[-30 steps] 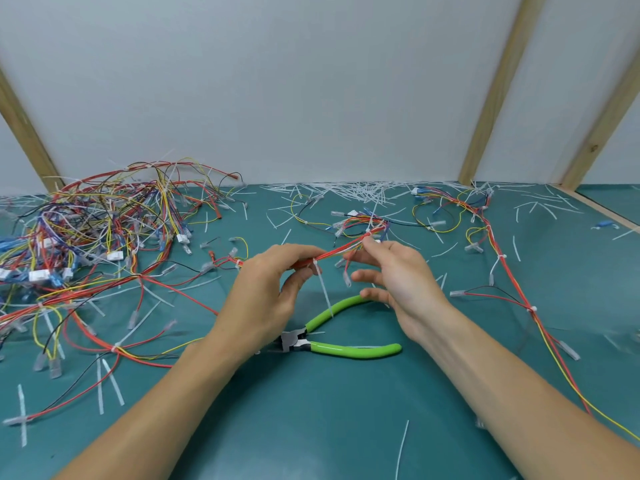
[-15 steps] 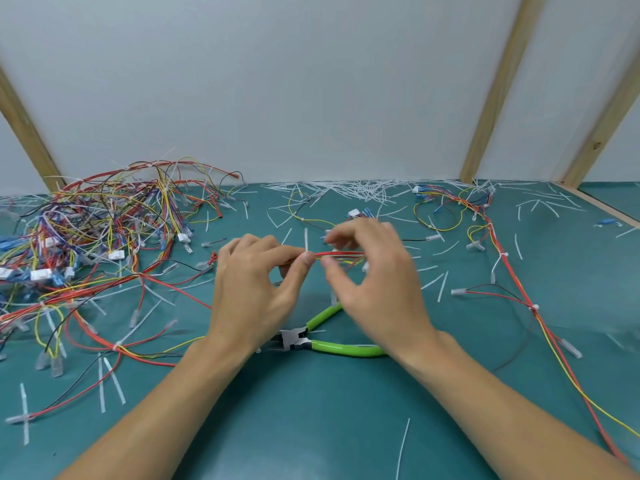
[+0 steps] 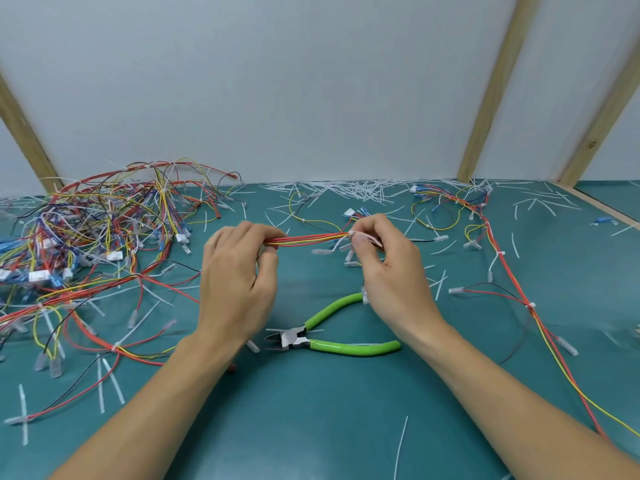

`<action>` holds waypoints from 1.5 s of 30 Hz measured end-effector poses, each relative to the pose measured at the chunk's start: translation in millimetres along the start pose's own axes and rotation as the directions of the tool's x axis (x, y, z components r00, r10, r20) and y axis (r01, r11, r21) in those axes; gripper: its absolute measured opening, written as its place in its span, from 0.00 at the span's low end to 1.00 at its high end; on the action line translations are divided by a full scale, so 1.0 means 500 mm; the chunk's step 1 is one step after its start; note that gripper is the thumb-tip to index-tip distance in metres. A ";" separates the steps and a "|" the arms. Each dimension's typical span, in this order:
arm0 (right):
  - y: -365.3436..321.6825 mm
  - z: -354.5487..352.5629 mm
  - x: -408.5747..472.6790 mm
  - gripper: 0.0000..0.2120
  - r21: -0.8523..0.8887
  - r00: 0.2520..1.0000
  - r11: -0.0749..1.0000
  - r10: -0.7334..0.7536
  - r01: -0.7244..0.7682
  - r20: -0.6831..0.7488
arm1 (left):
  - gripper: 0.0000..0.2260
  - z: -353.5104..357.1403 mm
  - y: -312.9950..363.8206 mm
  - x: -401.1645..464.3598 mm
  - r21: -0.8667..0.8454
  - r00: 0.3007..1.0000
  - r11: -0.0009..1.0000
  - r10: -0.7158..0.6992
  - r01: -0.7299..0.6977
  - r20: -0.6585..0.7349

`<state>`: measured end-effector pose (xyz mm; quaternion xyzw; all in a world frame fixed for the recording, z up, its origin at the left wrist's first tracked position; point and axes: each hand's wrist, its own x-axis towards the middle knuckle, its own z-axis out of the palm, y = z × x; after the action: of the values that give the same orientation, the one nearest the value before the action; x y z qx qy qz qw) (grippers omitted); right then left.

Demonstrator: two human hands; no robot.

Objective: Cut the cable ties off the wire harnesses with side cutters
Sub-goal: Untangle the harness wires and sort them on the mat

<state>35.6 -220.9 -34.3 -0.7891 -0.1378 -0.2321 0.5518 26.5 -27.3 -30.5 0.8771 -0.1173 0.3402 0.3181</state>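
Two hands on one harness, cutters idle

Head view: left hand (image 3: pixel 239 278) and right hand (image 3: pixel 388 268) pinching harness (image 3: pixel 308 238) taut, lying left-right, mid-desk. Cutters (image 3: pixel 332 337) flat toward near edge, handles pointing right, nearer right hand.

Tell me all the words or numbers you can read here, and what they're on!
None: no word, number or sign can be read anywhere in this picture.
The green-handled cutters on the table show no brand that can be made out.
The white plugs in the wire pile are too small and blurred to tell if they carry any print.
The wire bundle held by the left hand and the right hand is unmarked.
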 end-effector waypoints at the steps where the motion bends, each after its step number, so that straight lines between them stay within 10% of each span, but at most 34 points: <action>1: 0.002 -0.001 0.003 0.07 0.011 0.999 1.000 0.029 -0.029 -0.016 | 0.09 0.001 0.001 0.000 0.017 1.000 1.000 -0.013 0.014 -0.012; 13: 0.037 -0.026 0.041 0.12 0.152 0.932 0.939 0.331 -0.310 -0.147 | 0.09 0.005 0.008 -0.008 -0.361 0.985 0.923 -0.087 0.135 0.146; 31: 0.042 -0.024 0.027 0.06 -0.059 0.968 0.975 0.204 -0.214 -0.144 | 0.08 0.027 -0.002 -0.012 -0.425 0.985 0.894 -0.089 0.145 0.150; 38: -0.008 -0.016 0.002 0.20 -0.212 0.954 0.967 -0.191 0.143 -0.231 | 0.07 0.024 -0.012 -0.007 -0.507 0.976 0.835 -0.162 0.213 0.142; 45: -0.063 0.004 -0.036 0.19 -0.174 0.722 0.726 -0.685 0.665 -0.095 | 0.08 0.023 -0.014 -0.003 -0.614 0.953 0.728 -0.228 0.304 0.201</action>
<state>5.4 -207.4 -18.7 -0.6977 -0.3582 -0.4852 0.3865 34.4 -29.1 -41.3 0.7418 -0.1164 0.1812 0.6351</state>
